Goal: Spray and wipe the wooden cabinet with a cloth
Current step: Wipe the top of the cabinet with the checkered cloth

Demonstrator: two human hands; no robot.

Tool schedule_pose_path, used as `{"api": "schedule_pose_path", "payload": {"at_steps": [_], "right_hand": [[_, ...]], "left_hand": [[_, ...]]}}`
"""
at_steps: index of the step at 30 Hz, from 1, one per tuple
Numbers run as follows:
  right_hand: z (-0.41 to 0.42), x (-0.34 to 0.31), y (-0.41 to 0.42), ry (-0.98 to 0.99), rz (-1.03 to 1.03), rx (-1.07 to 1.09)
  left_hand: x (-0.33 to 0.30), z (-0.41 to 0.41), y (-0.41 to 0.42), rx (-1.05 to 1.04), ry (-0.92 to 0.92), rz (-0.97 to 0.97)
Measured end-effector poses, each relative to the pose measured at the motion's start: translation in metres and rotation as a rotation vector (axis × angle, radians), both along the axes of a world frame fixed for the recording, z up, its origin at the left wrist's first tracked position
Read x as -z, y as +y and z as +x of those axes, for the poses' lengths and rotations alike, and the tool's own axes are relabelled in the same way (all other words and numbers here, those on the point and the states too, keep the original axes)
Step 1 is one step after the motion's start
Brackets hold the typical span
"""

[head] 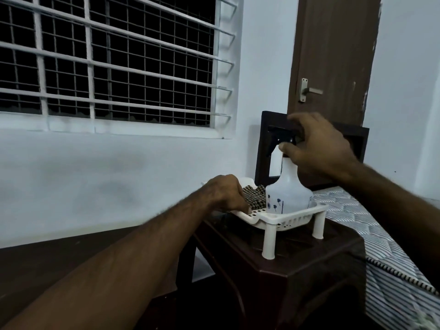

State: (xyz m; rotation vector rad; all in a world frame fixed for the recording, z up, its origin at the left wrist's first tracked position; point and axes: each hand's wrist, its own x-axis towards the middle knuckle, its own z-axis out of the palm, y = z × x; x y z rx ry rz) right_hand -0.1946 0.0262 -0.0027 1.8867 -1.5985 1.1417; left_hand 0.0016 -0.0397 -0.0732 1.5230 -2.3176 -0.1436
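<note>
A white translucent plastic spray bottle (289, 189) with a black trigger head stands upright in a white slotted plastic tray on legs (289, 221), which rests on a dark brown stool (292, 260). The right hand (316, 148) closes around the bottle's neck. The left hand (225, 194) rests on a checked brown-and-cream cloth (254, 195) lying in the tray beside the bottle. A striped mattress (390, 253) lies to the right.

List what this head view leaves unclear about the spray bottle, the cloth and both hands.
- White translucent spray bottle: its neck is covered by the right hand, so the grip cannot be confirmed; liquid level unreadable.
- Checked cloth: partly hidden by the left hand and the bottle.
- Left fingertips: curled out of sight, so hold on the cloth is unclear.
- White plastic footed tray: far side hidden by the bottle.
</note>
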Motion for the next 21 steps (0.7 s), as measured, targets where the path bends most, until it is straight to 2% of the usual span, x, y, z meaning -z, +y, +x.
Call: {"api": "schedule_pose_path", "payload": {"at_steps": [2, 3, 5, 7, 9, 11, 13, 16, 21], "right_hand": [[0.018, 0.003, 0.018, 0.049, -0.168, -0.141], [0.028, 0.003, 0.024, 0.074, -0.118, -0.224], [0.049, 0.012, 0.024, 0.207, 0.204, -0.261], [0.065, 0.023, 0.007, 0.432, 0.447, -0.119], [0.073, 0.03, -0.014, 0.584, 0.548, 0.042], [0.075, 0.03, -0.03, 0.62, 0.651, 0.142], [0.077, 0.03, -0.039, 0.665, 0.747, 0.199], [0.082, 0.034, -0.045, 0.655, 0.684, 0.168], [0.104, 0.017, -0.034, 0.493, 0.528, -0.003]], "left_hand": [[-0.001, 0.0, -0.005, 0.012, -0.036, -0.026], [-0.001, 0.0, -0.006, 0.024, -0.06, -0.052], [0.0, 0.0, -0.008, 0.053, -0.131, -0.109], [-0.002, -0.001, -0.008, 0.048, -0.178, -0.165], [-0.005, 0.003, -0.009, 0.051, -0.144, -0.184], [-0.005, 0.012, -0.01, 0.081, -0.028, -0.169], [-0.004, 0.028, -0.007, 0.104, 0.188, -0.179], [-0.013, 0.047, 0.005, 0.116, 0.389, -0.252], [-0.033, 0.095, 0.033, 0.076, 0.425, -0.256]]}}
